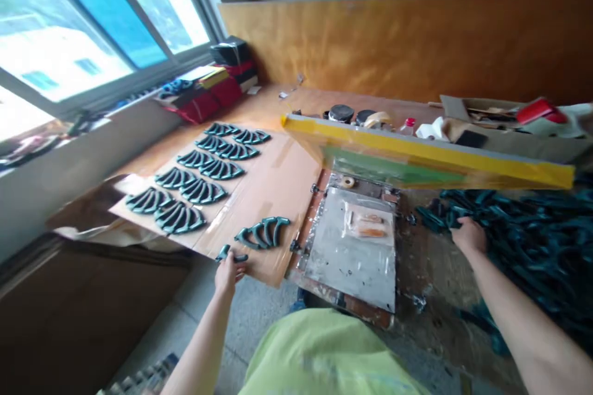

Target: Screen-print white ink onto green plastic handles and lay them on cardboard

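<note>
I'm looking down on a long wooden bench point(278, 102) beneath a window point(92, 18), with a plywood board point(417, 43) standing along its back. To the left of my view, a cardboard sheet point(273, 185) carries rows of teal curved pieces point(199, 179) laid in pairs, and a looser group point(262, 232) sits near its front edge.

My left hand point(227, 274) is curled closed around one piece point(225, 253) right at that edge. My right hand point(469, 236) is on a heaped pile point(523, 234) of the same pieces, its fingers bent down into it, but I can't tell whether it has hold of anything.

Between the hands lies a metal plate point(352, 253) in a stained frame. Beyond it, a yellow-edged screen point(417, 157) tilts across the bench, between the plate and the jars point(341, 113) at the back. Past the bench's near edge I see a concrete floor point(259, 327), beside a brown box point(83, 315).
</note>
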`<state>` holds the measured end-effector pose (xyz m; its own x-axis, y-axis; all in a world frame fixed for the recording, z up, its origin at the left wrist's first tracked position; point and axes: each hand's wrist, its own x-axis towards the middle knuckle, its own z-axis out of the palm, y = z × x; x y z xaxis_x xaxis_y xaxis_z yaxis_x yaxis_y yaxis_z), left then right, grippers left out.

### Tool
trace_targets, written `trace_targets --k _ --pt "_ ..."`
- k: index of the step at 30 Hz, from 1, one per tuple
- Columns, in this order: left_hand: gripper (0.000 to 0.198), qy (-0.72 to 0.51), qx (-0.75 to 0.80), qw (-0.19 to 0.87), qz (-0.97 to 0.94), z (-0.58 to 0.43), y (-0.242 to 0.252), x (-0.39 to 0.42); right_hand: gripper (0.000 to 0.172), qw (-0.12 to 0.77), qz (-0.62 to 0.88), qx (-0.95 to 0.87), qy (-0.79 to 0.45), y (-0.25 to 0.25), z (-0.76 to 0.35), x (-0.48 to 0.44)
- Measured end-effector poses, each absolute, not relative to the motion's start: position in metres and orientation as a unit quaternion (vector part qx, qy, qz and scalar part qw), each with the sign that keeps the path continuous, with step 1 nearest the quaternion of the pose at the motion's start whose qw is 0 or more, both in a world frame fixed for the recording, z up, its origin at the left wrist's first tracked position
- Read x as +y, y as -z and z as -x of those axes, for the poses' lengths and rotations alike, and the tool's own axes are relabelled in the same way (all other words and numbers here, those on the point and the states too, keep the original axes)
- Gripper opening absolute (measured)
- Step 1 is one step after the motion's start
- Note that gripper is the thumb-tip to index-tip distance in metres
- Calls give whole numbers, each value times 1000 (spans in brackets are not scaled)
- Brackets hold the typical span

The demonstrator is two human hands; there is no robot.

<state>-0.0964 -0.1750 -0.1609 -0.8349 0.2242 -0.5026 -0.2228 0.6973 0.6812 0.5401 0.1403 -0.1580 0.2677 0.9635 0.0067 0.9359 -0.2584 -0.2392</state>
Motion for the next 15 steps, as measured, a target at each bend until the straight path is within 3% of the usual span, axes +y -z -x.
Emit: trace_targets --k 3,8,12,15 --pt "38 -332 891 308 -18 101 167 -170 42 107 816 -563 -74 167 -546 143" --pt "47 -232 909 333 -91 113 166 -162 34 259 739 -620 -43 159 -530 136" --pt "46 -159 925 316 -135 123 159 -155 53 329 638 -696 -30 138 -484 110" --pt "44 -131 944 269 -138 117 153 -154 53 342 561 -753 -42 121 -440 85"
